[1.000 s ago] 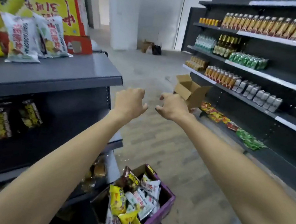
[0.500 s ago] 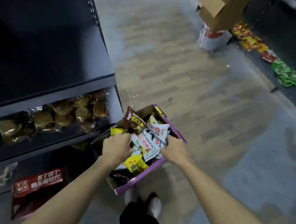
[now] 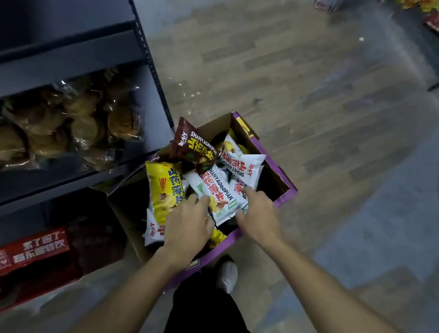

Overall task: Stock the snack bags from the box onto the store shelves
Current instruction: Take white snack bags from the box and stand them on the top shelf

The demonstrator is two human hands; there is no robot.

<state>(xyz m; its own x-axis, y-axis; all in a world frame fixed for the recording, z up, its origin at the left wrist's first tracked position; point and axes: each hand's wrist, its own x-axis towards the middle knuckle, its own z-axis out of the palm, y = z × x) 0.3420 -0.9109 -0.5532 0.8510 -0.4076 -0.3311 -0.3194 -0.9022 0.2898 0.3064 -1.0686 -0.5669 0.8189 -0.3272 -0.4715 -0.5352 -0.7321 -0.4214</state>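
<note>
Purple-sided open cardboard box (image 3: 287, 198) stands on the floor, against the foot of the dark metal shelf unit (image 3: 62, 49), with snack bags heaped inside. Right hand (image 3: 259, 216) pinches the right edge of the white foil snack bag with red lettering (image 3: 216, 190) between thumb and fingers. Left hand (image 3: 189, 225) lies curled over its left edge, beside the yellow snack bag (image 3: 160, 187); its grip cannot be told.

You can reach into the purple box (image 3: 287, 198) freely from above and from the bare floor (image 3: 326, 123) on its right, but on its left the shelf upright (image 3: 152, 69) and the shelf edge (image 3: 48, 183) crowd it, and a brown bag (image 3: 192, 147) sticks up at the far corner.
</note>
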